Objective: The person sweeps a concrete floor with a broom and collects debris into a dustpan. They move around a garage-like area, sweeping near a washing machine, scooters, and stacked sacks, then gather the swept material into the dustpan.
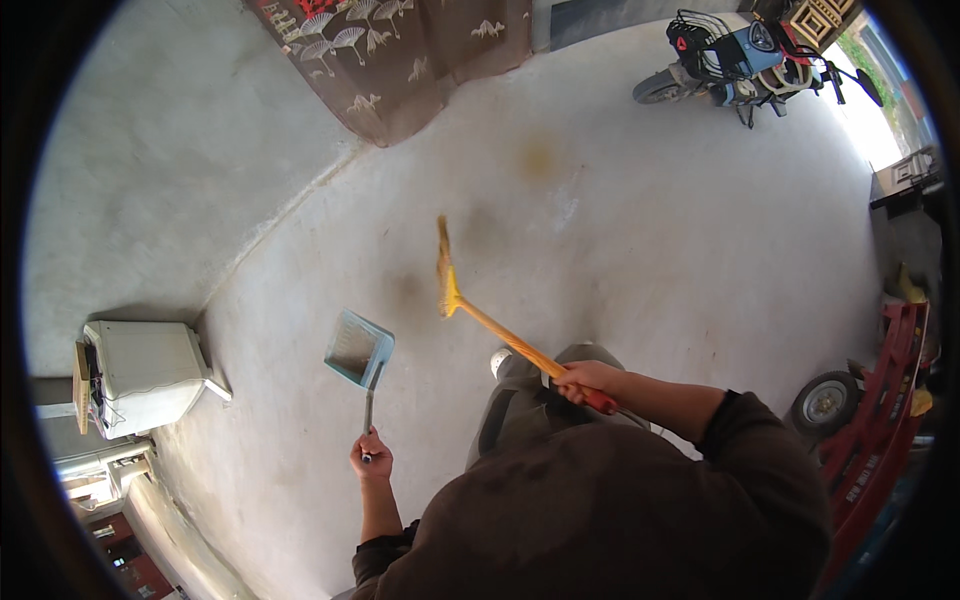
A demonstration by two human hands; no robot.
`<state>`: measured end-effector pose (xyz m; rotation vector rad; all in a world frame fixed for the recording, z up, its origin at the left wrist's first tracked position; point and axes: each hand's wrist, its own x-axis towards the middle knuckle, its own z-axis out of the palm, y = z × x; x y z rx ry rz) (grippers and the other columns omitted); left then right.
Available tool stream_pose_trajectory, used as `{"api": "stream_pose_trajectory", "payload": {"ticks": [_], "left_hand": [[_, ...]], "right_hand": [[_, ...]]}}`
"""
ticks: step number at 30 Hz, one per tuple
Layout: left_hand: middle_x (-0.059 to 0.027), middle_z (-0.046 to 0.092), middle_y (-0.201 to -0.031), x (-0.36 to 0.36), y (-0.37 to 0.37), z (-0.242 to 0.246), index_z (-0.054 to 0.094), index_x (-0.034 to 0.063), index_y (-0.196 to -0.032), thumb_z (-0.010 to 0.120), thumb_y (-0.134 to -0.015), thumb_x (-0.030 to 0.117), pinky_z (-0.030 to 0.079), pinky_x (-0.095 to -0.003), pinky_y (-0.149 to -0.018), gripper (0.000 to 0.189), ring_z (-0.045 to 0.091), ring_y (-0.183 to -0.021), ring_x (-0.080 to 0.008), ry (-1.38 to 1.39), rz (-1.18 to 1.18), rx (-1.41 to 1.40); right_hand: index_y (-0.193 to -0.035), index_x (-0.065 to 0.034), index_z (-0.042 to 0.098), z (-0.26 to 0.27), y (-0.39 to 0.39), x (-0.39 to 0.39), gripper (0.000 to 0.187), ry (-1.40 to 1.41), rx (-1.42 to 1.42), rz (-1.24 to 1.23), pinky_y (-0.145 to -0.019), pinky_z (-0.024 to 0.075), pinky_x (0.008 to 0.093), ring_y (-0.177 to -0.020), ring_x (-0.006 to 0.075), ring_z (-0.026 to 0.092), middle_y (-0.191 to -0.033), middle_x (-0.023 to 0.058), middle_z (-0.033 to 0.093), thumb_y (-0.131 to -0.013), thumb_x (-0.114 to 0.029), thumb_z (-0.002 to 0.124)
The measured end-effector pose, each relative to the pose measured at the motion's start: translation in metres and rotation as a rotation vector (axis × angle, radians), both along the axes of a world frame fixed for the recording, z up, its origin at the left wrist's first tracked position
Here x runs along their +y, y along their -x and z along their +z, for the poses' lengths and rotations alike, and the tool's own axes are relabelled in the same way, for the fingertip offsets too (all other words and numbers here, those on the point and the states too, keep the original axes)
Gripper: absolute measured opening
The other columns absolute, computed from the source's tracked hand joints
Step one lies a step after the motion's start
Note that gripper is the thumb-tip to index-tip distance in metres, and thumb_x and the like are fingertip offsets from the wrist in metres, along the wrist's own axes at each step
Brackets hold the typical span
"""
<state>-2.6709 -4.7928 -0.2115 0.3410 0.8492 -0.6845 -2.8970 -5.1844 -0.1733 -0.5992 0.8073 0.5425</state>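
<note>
My left hand [372, 454] grips the grey handle of a light blue plastic dustpan [360, 346]. Greyish matter shows in the pan, too small to tell what it is. The red grip end of a broom [510, 339] is held in my right hand [589, 381]. Its yellow-orange handle slants up and left to a yellow head with brownish bristles, which look blurred. The broom head is to the upper right of the dustpan, apart from it. Whether the bristles touch the concrete floor [660, 277] I cannot tell.
A white boxy appliance [146, 367] stands by the left wall. Patterned brown curtains [420, 75] hang at the top. A motorcycle [739, 64] is parked at the upper right near a bright doorway. At the right edge is a red cart-like vehicle [877, 420] with a wheel.
</note>
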Motion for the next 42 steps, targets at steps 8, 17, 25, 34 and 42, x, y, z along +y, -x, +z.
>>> {"api": "stream_pose_trajectory", "payload": {"ticks": [8,17,25,34,42], "left_hand": [[0.0055,0.038,-0.051,-0.035,-0.062,0.032,0.042,-0.0083,-0.091,0.041,-0.074,0.006,0.032,-0.0161,-0.039,0.023,0.037,-0.041,-0.0033,-0.033,-0.095,-0.030],[0.0027,0.037,-0.049,-0.088,-0.109,0.017,0.045,-0.0051,-0.079,0.038,-0.074,0.007,0.033,-0.0169,-0.037,0.015,0.036,-0.040,-0.0065,-0.149,-0.091,-0.010],[-0.0005,0.035,-0.047,-0.157,-0.130,0.015,0.037,0.0046,-0.056,0.038,-0.071,0.007,0.036,-0.0173,-0.037,0.015,0.033,-0.040,-0.0089,-0.147,-0.084,-0.168],[0.0019,0.035,-0.048,-0.225,-0.192,0.020,0.037,-0.0108,-0.083,0.039,-0.072,0.006,0.036,-0.0170,-0.037,0.020,0.033,-0.038,-0.0068,-0.090,-0.020,-0.024],[0.0020,0.034,-0.048,-0.286,-0.285,-0.004,0.039,-0.0087,-0.081,0.037,-0.073,0.007,0.035,-0.0164,-0.038,0.018,0.033,-0.039,-0.0063,-0.098,-0.038,-0.077]], "right_hand": [[-0.071,-0.0005,0.051,-0.137,-0.081,-0.030,0.016,-0.010,0.155,0.210,-0.041,0.0390,0.0241,-0.046,0.0124,0.050,-0.056,0.0057,0.052,-0.072,-0.016,0.053],[-0.070,-0.0038,0.032,-0.063,0.119,-0.163,0.012,-0.509,0.319,-0.969,-0.031,0.0324,0.0136,-0.040,0.0047,0.037,-0.054,-0.0003,0.034,-0.077,-0.008,0.040],[-0.075,-0.0007,0.036,-0.017,0.097,-0.194,0.012,0.163,0.376,-1.048,-0.035,0.0361,0.0183,-0.041,0.0084,0.039,-0.055,0.0029,0.038,-0.073,-0.001,0.048],[-0.091,-0.0038,0.039,0.061,-0.033,-0.243,0.019,0.087,0.099,-0.659,-0.036,0.0332,0.0162,-0.044,0.0057,0.037,-0.062,0.0025,0.039,-0.074,-0.001,0.048],[-0.075,-0.0033,0.042,-0.015,-0.257,-0.292,0.008,0.024,-0.091,-0.163,-0.038,0.0335,0.0192,-0.044,0.0057,0.038,-0.055,-0.0007,0.039,-0.074,-0.007,0.049]]}}
